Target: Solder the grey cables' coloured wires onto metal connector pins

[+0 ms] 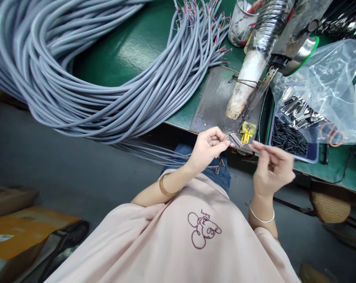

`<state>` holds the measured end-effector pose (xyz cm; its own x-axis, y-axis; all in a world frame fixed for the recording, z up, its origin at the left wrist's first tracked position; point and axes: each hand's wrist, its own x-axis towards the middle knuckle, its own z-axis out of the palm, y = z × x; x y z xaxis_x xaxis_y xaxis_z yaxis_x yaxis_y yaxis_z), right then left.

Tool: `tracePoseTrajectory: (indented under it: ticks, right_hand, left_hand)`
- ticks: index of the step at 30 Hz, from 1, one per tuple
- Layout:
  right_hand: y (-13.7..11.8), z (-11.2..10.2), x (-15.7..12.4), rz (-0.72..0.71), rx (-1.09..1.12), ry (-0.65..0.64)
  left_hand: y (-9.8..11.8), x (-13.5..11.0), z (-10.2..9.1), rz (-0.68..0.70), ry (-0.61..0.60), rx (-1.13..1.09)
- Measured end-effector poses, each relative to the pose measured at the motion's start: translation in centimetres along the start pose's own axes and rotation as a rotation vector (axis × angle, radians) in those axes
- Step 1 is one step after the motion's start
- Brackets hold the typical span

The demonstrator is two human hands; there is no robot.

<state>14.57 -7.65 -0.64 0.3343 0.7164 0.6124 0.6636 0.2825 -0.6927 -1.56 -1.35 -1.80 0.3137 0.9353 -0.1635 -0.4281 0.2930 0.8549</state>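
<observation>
My left hand [208, 148] is closed in a pinch on the end of a grey cable with coloured wires, held beside a small metal connector [234, 140] at the bench edge. My right hand [270, 167] hovers just right of it, fingers curled and pinched together; what it holds is too small to make out. Thin grey cables [154, 152] run from my lap back to the large coil. A yellow clip fixture [247, 132] sits on the dark metal plate [213, 98] just beyond my fingers.
A big coil of grey cables [77, 70] covers the green bench [131, 47] at left. A wrapped duct [254, 67] hangs over the plate. A blue tray of black parts [288, 138] and a clear plastic bag [328, 82] lie right. Cardboard boxes [21, 232] sit on the floor.
</observation>
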Motion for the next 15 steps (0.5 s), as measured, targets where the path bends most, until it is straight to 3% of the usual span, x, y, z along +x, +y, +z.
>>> tracePoseTrajectory:
  ticks: [4,9,15]
  right_hand:
    - [0.3,1.2,-0.2,-0.141,-0.084,-0.169]
    - [0.5,2.4,0.5,-0.219,-0.116,-0.176]
    - [1.1,-0.1,0.7,-0.176,-0.111,-0.106]
  left_hand:
    - [-0.1,0.5,0.2,0.022,0.001,-0.003]
    - [-0.1,1.2,0.6,0.107,0.048,0.083]
    - [0.2,1.2,0.4,0.043,0.033,0.057]
